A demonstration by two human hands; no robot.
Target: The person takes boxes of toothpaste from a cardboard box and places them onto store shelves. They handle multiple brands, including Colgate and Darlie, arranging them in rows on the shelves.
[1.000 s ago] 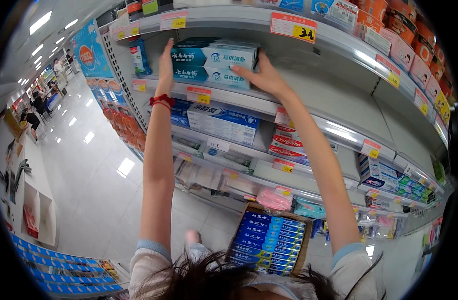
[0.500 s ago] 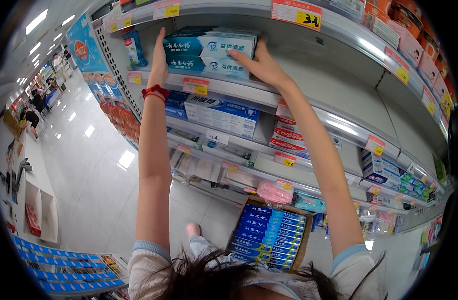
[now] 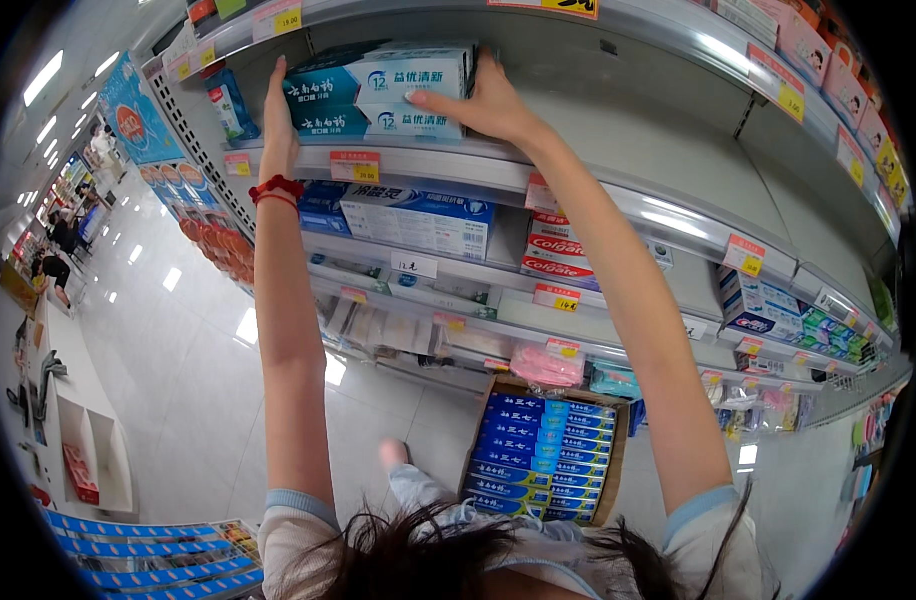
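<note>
Teal-and-white toothpaste boxes [image 3: 328, 92], stacked in two layers, sit on an upper shelf between my hands. My left hand [image 3: 279, 120] lies upright along the stack's left end, its fingers stretched and pressed to the side. At the right end my right hand [image 3: 500, 105] grips the stack, the thumb on the front face and the other fingers mostly hidden behind the end. A blue upright package [image 3: 230, 105] stands to the left of my left hand. A red band [image 3: 278, 187] circles my left wrist.
Lower shelves carry blue-and-white toothpaste boxes [image 3: 418, 222] and red boxes [image 3: 558, 250]. An open carton [image 3: 616, 460] of blue toothpaste boxes stands on the floor close to my legs. Price tags line the shelf edge [image 3: 428, 160]. A white counter [image 3: 78, 390] is off to the left.
The whole view has shifted, so shelves and stack appear farther left. Both hands keep their hold on the toothpaste boxes, which have moved little, if at all, along the shelf.
</note>
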